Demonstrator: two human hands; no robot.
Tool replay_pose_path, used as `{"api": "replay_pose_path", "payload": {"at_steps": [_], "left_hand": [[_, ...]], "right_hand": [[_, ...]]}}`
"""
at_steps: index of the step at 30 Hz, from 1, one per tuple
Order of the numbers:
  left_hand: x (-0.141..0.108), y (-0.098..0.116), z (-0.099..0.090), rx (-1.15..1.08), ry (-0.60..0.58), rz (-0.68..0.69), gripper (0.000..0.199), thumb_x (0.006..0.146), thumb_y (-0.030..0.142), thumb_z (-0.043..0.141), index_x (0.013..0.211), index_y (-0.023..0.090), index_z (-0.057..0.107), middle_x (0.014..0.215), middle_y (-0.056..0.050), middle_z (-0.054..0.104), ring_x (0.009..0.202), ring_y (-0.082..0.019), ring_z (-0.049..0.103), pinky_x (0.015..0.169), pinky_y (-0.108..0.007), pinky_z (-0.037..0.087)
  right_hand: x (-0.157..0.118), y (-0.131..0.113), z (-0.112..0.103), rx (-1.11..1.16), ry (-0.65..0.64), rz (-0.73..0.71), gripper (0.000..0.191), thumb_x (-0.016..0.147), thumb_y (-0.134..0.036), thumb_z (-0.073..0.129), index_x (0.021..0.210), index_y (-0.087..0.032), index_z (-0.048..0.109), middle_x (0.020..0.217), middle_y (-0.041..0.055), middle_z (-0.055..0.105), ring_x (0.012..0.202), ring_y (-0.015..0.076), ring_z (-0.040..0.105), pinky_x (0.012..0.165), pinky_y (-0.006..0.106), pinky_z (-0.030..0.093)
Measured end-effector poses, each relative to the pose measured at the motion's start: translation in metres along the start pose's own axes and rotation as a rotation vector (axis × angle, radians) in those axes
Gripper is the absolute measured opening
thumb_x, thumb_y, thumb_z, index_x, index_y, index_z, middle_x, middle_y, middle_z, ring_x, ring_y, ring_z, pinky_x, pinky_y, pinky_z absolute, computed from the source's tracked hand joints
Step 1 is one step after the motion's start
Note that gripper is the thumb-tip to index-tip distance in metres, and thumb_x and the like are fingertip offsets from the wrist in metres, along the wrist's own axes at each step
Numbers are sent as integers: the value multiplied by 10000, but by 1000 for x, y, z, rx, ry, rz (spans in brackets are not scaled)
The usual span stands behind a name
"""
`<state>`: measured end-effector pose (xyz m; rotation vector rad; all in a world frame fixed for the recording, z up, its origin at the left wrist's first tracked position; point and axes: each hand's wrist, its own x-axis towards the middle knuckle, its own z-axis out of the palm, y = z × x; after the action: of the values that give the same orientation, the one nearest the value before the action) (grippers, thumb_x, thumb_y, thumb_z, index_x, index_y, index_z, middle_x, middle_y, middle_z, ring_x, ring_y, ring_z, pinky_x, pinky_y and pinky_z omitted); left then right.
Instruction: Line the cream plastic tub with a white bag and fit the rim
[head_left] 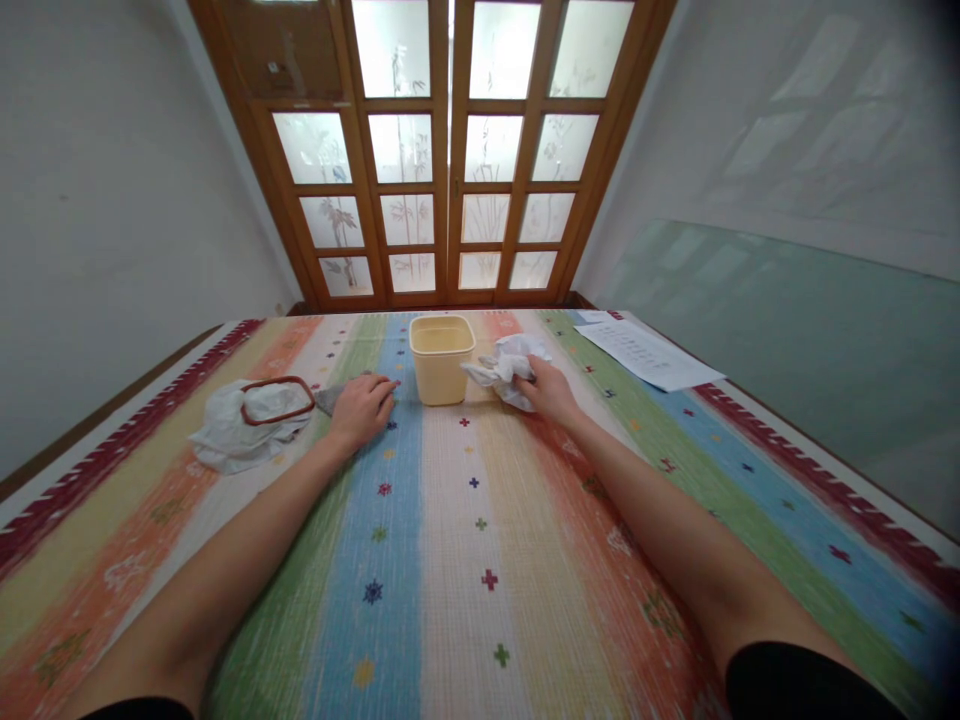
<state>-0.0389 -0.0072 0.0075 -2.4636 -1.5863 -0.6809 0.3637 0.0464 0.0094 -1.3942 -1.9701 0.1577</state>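
Head view | bench (450, 600), striped cloth | cream bin (442, 378) upright near far edge, apparently for easy reach | white bundle (225, 440) near left edge, brown ring (279, 416) atop, perhaps weighting it | crumpled white bag (519, 350) right of bin, pinched by right hand (551, 393) | left hand (364, 408) half-curled, palm down over grey piece (325, 402), seemingly steadying; grip unclear

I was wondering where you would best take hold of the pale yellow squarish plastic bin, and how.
I'd probably grip the pale yellow squarish plastic bin by its left rim, from above and the left: it stands upright and open-topped, while the crumpled white plastic bag in the right hand crowds its right side.
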Motion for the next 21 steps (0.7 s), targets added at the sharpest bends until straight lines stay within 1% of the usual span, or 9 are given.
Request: {"api": "replay_pose_path", "payload": {"at_steps": [2, 5, 8, 11, 13, 15, 17, 19, 21], "left_hand": [[2, 19, -6, -42, 1, 82, 340, 1032, 294, 433, 1186, 205, 723, 1260, -119, 692, 1191, -290, 622, 1073, -455, 458], [7, 50, -11, -136, 19, 179, 300, 1023, 267, 457, 1129, 208, 731, 1160, -106, 719, 1103, -266, 658, 996, -417, 504], [14, 83, -16, -269, 66, 206, 251, 1010, 243, 489, 1081, 214, 728, 1101, -84, 732, 1046, -239, 674, 942, -382, 524], [25, 112, -26, -419, 130, 202, 214, 1004, 235, 516, 1072, 219, 719, 1092, -77, 728, 1043, -220, 676, 934, -360, 530], [35, 129, -34, -481, 176, 187, 211, 994, 245, 551, 1142, 222, 699, 1157, -82, 713, 1118, -229, 658, 998, -378, 519], [45, 141, -40, -529, 215, 162, 253, 978, 262, 590, 1215, 229, 674, 1238, -88, 693, 1211, -247, 624, 1078, -413, 489], [54, 150, -42, -606, 223, 143, 275, 978, 287, 599, 1238, 227, 666, 1283, -97, 679, 1251, -256, 607, 1103, -431, 477], [62, 157, -39, -743, 174, 125, 262, 994, 305, 570, 1211, 204, 676, 1249, -109, 694, 1177, -248, 645, 1027, -411, 524], [67, 161, -34, -877, 97, 109, 267, 974, 309, 596, 1191, 177, 676, 1168, -113, 720, 1047, -230, 683, 909, -367, 559]], "right_hand": [[3, 0, -2, 280, 50, 56, 285, 891, -439, 657, 1064, -215, 692, 982, 60, 738, 860, 242, 646, 805, 359, 507], [5, -10, -7, 713, 59, 137, 453, 835, -592, 731, 1109, -232, 694, 1018, 34, 756, 889, 230, 673, 790, 332, 532], [5, -25, -12, 950, 46, 254, 527, 745, -659, 807, 1030, -227, 708, 957, 33, 762, 828, 220, 685, 752, 322, 546], [2, -40, -19, 1035, -6, 322, 545, 695, -668, 847, 975, -221, 712, 895, 34, 758, 754, 211, 683, 700, 317, 550], [-1, -50, -23, 1057, -72, 322, 549, 692, -693, 837, 928, -214, 712, 839, 32, 748, 709, 208, 673, 659, 311, 540], [-4, -58, -26, 1075, -144, 314, 555, 700, -723, 814, 880, -206, 716, 790, 32, 738, 680, 208, 666, 641, 311, 532], [-8, -65, -28, 1086, -210, 320, 567, 720, -751, 780, 846, -201, 726, 751, 36, 732, 665, 214, 668, 639, 319, 532], [-11, -71, -27, 1079, -239, 330, 580, 763, -781, 720, 833, -205, 736, 730, 38, 727, 662, 222, 672, 639, 330, 534], [-13, -75, -26, 1032, -228, 320, 580, 813, -794, 654, 826, -221, 739, 721, 33, 720, 669, 223, 667, 637, 331, 527]]}}
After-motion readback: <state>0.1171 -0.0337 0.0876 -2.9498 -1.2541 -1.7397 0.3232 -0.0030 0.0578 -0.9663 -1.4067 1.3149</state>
